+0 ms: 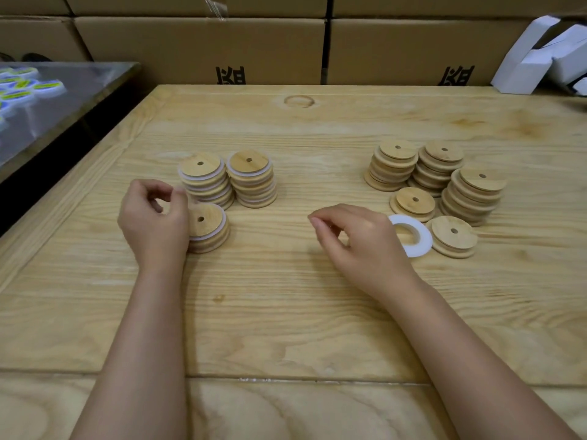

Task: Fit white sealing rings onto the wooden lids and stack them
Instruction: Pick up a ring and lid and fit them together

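White ring lies flat on the table, right of centre, its near-left edge hidden behind the back of the right hand. Right fingers point left, away from the ring, loosely curled, thumb close to forefinger, nothing seen in them. Can't tell if the hand touches the ring.

Single bare lid sits just right of the ring. Low bare stack is just behind the ring. Three taller bare lid stacks cluster further back and to the right.

Left side: short ringed stack, white edges showing between the lids, with the left hand over its left edge. Left fingers are curled loosely above the table, just beside the stack, gripping nothing. Two taller ringed stacks stand touching each other right behind it.

Cardboard boxes run along the far edge of the table. White cartons lean at far right. Metal tray at far left holds small round yellow-green items.
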